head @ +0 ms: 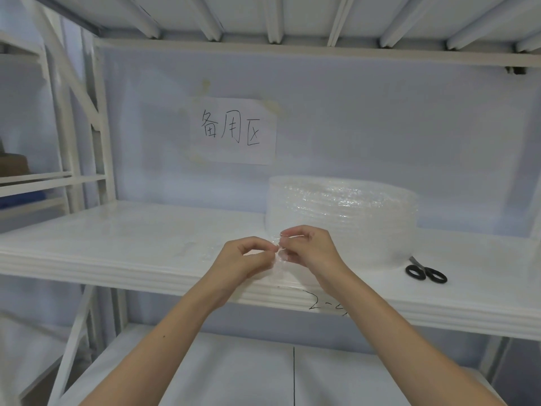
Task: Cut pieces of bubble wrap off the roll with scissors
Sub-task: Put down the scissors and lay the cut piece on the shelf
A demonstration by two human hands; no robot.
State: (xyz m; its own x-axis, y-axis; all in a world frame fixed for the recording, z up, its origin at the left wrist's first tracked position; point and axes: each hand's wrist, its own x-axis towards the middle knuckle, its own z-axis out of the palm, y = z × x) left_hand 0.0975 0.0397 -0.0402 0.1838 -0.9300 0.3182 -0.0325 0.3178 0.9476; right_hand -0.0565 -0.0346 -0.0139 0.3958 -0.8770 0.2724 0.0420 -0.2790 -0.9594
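Observation:
A wide roll of clear bubble wrap [345, 206] lies flat on the white shelf [131, 238], right of centre. Its loose end [279, 260] hangs down in front of the roll at the shelf's front edge. My left hand [243, 260] and my right hand [307, 249] meet there, and both pinch that loose end between thumb and fingertips. Black-handled scissors [426, 272] lie on the shelf to the right of the roll, handles toward me, blades partly hidden behind the wrap.
A paper sign [232, 130] with handwritten characters is taped to the back wall. A shelf board with ribs runs overhead, and a lower shelf [234, 370] lies beneath my arms. White rack uprights [99, 127] stand at the left.

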